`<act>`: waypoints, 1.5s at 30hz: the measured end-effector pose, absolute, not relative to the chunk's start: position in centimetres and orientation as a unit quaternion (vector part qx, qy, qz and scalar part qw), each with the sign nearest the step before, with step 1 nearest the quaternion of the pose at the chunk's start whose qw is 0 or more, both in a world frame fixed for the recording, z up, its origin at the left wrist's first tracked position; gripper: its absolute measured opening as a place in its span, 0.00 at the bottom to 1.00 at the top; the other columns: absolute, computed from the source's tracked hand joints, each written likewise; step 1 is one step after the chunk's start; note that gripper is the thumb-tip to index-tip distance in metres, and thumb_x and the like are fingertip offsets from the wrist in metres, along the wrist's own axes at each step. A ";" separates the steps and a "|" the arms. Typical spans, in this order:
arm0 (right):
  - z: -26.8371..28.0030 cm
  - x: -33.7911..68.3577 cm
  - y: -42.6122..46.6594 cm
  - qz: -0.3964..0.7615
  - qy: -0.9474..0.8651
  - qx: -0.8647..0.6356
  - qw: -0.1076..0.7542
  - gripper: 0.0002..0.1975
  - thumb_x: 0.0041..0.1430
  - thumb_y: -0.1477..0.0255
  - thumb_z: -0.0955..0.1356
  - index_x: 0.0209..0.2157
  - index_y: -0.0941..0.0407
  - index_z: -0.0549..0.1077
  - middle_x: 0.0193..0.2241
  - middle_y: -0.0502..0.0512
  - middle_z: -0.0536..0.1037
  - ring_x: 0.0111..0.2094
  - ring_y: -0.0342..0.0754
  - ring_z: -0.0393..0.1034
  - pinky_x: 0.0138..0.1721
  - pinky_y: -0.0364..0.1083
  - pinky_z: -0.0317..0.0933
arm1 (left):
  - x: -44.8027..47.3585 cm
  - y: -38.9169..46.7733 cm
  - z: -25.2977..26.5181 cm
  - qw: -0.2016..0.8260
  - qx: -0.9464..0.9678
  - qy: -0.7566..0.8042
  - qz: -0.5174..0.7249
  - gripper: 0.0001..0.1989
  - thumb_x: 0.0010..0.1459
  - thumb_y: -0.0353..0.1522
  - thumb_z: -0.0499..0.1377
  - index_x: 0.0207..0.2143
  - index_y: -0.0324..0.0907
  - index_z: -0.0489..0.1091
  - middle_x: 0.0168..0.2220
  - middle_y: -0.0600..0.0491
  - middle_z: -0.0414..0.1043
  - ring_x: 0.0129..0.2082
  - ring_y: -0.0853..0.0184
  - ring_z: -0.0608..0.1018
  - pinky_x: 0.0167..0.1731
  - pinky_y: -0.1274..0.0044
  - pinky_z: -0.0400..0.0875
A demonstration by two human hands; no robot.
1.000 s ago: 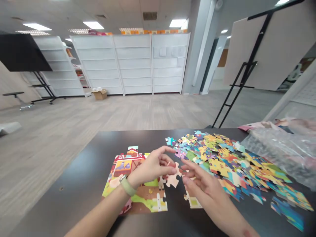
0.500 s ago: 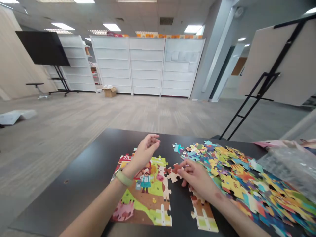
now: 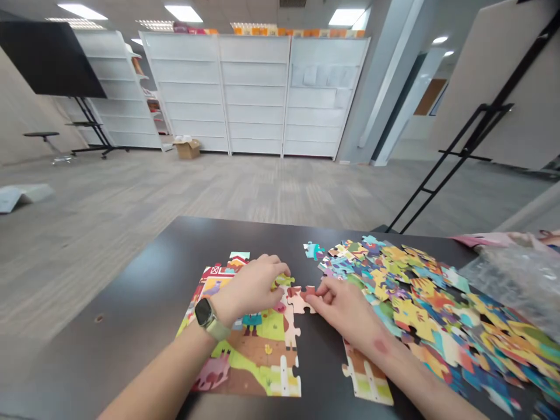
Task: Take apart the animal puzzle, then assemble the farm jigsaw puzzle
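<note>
The partly joined farm puzzle (image 3: 258, 373) lies flat on the black table, showing a farmer, a pink pig and a white fence. My left hand (image 3: 251, 286), with a watch on its wrist, bends over the puzzle's upper right, thumb and fingers apart around its edge. A brown and cream puzzle piece (image 3: 299, 300) is pinched in my right hand (image 3: 339, 306); its left side meets the puzzle's right edge, though whether it is locked in I cannot tell. Below my right forearm sits a separate joined strip with a fence (image 3: 370, 382), partly covered.
A heap of loose puzzle pieces (image 3: 420, 309) spreads over the table's right side. One teal piece (image 3: 313, 251) lies apart near the far edge. Clear plastic wrapping (image 3: 511, 286) is at the far right. Beyond the table stand a board on an easel (image 3: 494, 99) and white shelves (image 3: 254, 93).
My left hand has come down from above onto the puzzle's upper right. My right hand has brought the brown and cream piece leftward against the puzzle's edge. The view has tilted down slightly.
</note>
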State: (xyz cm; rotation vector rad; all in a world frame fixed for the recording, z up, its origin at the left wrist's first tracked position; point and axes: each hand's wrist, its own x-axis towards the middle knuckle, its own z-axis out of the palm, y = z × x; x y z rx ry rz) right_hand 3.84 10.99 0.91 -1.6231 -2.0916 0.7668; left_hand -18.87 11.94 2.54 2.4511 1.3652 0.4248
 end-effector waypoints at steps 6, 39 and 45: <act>1.5 3.5 10.6 0.179 -0.777 -0.582 0.160 0.15 0.59 0.64 0.68 0.21 0.53 0.66 0.18 0.48 0.75 0.22 0.46 0.68 0.25 0.44 0.51 | -18.4 11.7 3.1 0.167 0.871 0.445 0.121 0.14 0.57 0.26 0.58 0.43 0.47 0.79 0.45 0.49 0.72 0.46 0.57 0.74 0.46 0.68 0.70; -0.1 4.7 11.0 0.176 -0.853 -0.438 0.224 0.07 0.65 0.68 0.69 0.37 0.50 0.81 0.38 0.51 0.76 0.39 0.47 0.72 0.38 0.45 0.64 | -19.1 11.1 4.2 0.199 0.896 0.395 0.047 0.21 0.62 0.26 0.57 0.51 0.59 0.76 0.55 0.51 0.67 0.56 0.57 0.71 0.56 0.65 0.67; -0.3 4.5 11.0 0.150 -0.870 -0.418 0.215 0.08 0.67 0.69 0.68 0.38 0.48 0.82 0.39 0.51 0.76 0.41 0.48 0.72 0.39 0.45 0.64 | -19.3 11.4 3.8 0.231 0.877 0.410 0.092 0.23 0.56 0.22 0.59 0.52 0.49 0.73 0.52 0.52 0.70 0.52 0.60 0.72 0.55 0.70 0.67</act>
